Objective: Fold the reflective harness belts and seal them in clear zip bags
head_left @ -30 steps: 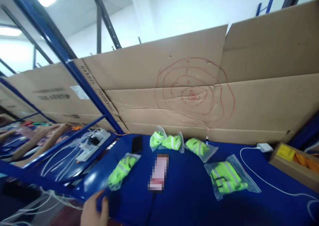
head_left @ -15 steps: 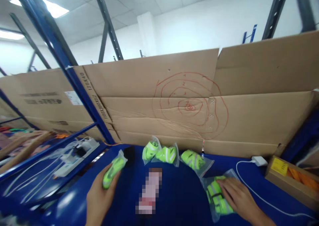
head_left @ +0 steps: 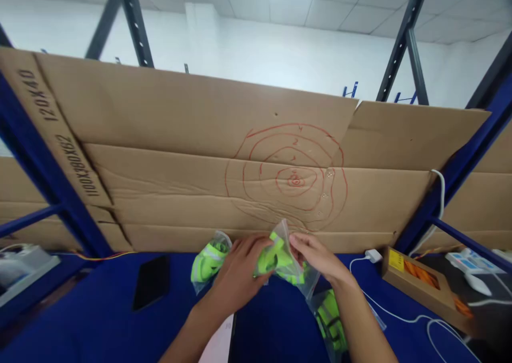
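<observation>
Both hands meet above the blue table (head_left: 100, 320), near the cardboard wall (head_left: 192, 155). Left hand (head_left: 240, 275) and right hand (head_left: 318, 256) each pinch the same clear bag of neon-yellow fabric (head_left: 280, 256), held off the surface. A second bag (head_left: 208, 259) lies just left; a black phone (head_left: 152, 288) farther left.

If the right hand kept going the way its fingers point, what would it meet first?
Pointing left, the right hand already touches the clear bag of neon vests; beyond it, likely the left hand.
</observation>
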A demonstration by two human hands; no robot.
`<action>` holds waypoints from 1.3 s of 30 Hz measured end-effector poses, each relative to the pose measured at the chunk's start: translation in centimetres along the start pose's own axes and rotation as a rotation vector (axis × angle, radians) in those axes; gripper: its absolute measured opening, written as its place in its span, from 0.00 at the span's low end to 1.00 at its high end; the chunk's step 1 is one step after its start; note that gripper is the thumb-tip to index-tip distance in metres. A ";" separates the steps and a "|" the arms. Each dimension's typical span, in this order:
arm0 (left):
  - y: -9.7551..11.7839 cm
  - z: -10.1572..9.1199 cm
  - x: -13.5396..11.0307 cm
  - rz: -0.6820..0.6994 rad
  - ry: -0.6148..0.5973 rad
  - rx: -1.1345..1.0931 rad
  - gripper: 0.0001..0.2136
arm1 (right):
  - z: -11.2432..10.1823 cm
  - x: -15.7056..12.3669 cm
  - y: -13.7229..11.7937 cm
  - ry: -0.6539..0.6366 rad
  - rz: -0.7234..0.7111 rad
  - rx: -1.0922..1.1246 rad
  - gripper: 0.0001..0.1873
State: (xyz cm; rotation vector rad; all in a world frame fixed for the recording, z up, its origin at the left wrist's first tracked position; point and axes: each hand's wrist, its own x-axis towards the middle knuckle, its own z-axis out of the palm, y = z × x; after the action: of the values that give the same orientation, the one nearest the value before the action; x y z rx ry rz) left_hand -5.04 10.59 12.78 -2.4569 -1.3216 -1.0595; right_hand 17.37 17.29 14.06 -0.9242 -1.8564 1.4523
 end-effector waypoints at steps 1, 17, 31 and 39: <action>-0.1 0.2 -0.1 0.015 -0.035 -0.015 0.29 | -0.2 -0.2 0.0 -0.018 0.010 0.027 0.34; -2.5 4.3 -1.7 -0.009 -0.079 0.039 0.25 | -0.3 0.9 3.3 -0.038 0.201 0.040 0.30; 0.1 3.7 -1.1 -0.247 -0.016 -0.294 0.24 | -1.1 0.6 1.8 0.086 0.128 0.231 0.22; 1.6 2.3 -0.3 -0.522 -0.307 -0.788 0.20 | 1.3 -0.3 0.8 -0.089 0.125 0.149 0.27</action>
State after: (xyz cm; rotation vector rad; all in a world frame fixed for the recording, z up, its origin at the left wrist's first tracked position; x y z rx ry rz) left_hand -2.73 10.40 11.18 -2.9806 -2.0275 -1.6222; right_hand 16.61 16.42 12.93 -0.9306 -1.7511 1.7079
